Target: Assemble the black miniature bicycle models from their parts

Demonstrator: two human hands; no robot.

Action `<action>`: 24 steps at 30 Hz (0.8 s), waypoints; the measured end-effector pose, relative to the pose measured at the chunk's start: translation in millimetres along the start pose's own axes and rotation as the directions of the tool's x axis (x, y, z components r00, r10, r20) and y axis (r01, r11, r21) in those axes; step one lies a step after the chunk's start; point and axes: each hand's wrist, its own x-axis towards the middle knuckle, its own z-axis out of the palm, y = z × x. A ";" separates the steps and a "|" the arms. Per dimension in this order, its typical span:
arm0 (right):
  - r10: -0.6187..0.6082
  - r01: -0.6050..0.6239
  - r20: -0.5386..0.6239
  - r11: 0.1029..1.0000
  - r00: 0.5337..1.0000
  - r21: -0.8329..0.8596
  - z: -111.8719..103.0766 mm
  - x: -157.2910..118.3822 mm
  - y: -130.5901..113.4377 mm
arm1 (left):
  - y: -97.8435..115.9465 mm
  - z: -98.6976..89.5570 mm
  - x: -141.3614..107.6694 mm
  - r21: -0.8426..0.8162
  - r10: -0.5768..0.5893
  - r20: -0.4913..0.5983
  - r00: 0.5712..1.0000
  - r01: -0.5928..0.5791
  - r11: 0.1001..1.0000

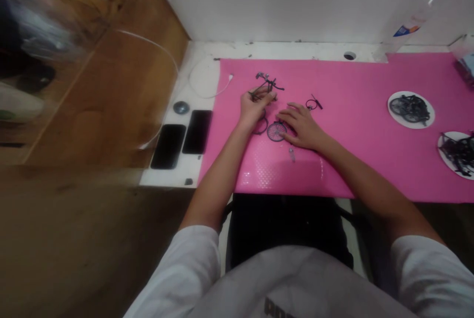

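Observation:
My left hand (pixel 255 104) is closed around a small dark toy bicycle frame (pixel 269 83), holding it above the pink mat. Its handlebar end points up and away from me. Below that hand, a dark ring-shaped part (pixel 262 125) lies partly hidden. My right hand (pixel 301 125) rests low over the mat with its fingers apart. Its thumb and forefinger are at the right edge of a small spoked wheel (pixel 276 132); whether they grip it is hard to see. Nearer me is a small grey piece (pixel 292 154). Beyond my right hand lies a dark ring with a thin rod (pixel 313 103).
Two white plates (pixel 391 113) (pixel 447 160) at the right hold dark bicycle parts. A clear plastic bottle (pixel 418 21) stands at the back right. Two black phones (pixel 168 146) (pixel 197 132), a round dark object (pixel 181 107) and a white cable (pixel 207 97) lie left.

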 end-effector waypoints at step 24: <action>0.014 -0.014 0.021 1.000 1.000 0.009 8.6 -12.2 3.5 | 3.3 7.0 -5.2 -0.163 -0.081 0.092 0.992 0.095 0.982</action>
